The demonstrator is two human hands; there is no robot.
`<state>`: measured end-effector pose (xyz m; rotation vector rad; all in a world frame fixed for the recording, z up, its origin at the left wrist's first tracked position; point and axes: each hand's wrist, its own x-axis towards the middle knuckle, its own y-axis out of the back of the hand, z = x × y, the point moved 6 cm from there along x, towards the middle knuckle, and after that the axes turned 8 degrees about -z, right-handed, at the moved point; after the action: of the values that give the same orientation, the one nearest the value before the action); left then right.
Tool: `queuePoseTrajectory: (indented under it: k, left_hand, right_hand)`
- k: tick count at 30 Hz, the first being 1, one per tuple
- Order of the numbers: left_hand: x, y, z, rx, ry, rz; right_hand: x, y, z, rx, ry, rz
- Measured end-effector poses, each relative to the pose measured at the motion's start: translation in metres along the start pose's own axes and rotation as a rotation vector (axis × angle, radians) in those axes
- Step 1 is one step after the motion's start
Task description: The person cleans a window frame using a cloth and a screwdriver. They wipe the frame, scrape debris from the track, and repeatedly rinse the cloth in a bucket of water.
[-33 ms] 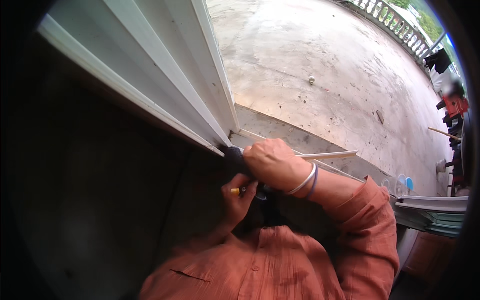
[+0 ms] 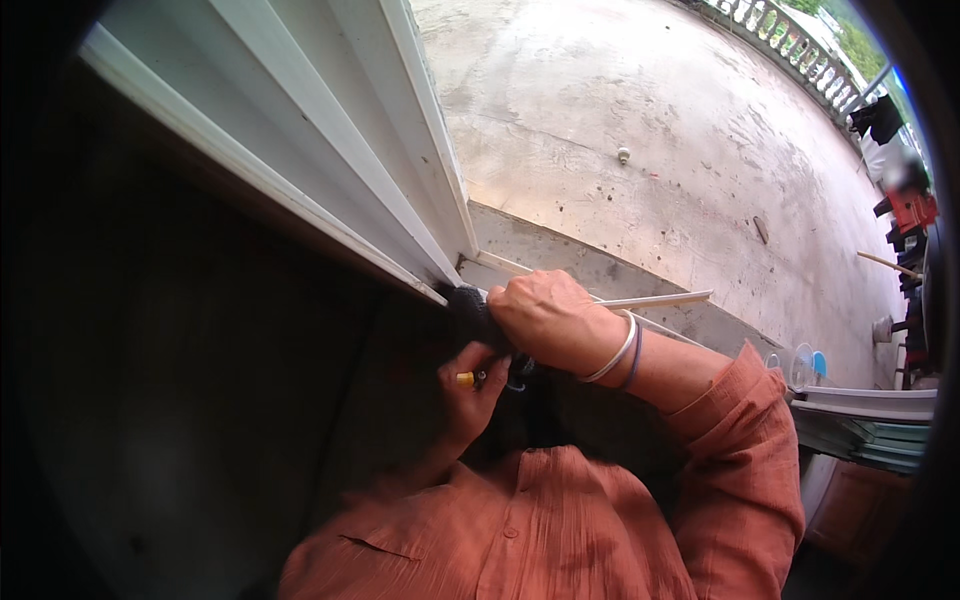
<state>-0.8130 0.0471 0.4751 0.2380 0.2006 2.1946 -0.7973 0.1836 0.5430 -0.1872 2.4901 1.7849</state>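
Note:
My right hand (image 2: 548, 318) is closed, knuckles up, at the foot of the white door frame, with a white and a grey band on its wrist. From behind it a thin white strip (image 2: 660, 300) sticks out to the right, apparently held in that fist. Just below, my left hand (image 2: 470, 400) is closed round a small tool with a yellow handle (image 2: 465, 379); a dark metal-looking end shows by the thumb. A dark, fabric-like thing (image 2: 468, 308), possibly a shoe, lies between the frame corner and my right hand. The fingertips of my right hand are hidden.
White sliding door panels (image 2: 300, 110) rise at the left. A threshold (image 2: 570, 260) borders the concrete terrace floor (image 2: 600, 90). Clear cups (image 2: 803, 365) and stacked glass panes (image 2: 865, 440) are at the right. A balustrade (image 2: 780, 40) stands far off.
The outer end of the white strip has risen slightly. My right hand has shifted a little upward and my left hand slightly left and up.

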Motion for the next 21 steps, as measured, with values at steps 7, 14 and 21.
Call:
queuePoseTrajectory:
  k: [7, 14, 21]
  left_hand:
    - [-0.017, -0.022, 0.013, 0.046, -0.181, -0.152]
    - [-0.019, 0.014, -0.028, -0.317, 0.186, 0.167]
    - [-0.059, 0.027, 0.038, -0.293, -0.159, 0.178]
  right_hand:
    - [-0.020, 0.010, -0.005, -0.144, 0.039, -0.198]
    - [0.008, -0.003, -0.007, -0.102, 0.086, -0.052]
    - [-0.097, 0.047, 0.012, 0.027, -0.132, 0.053]
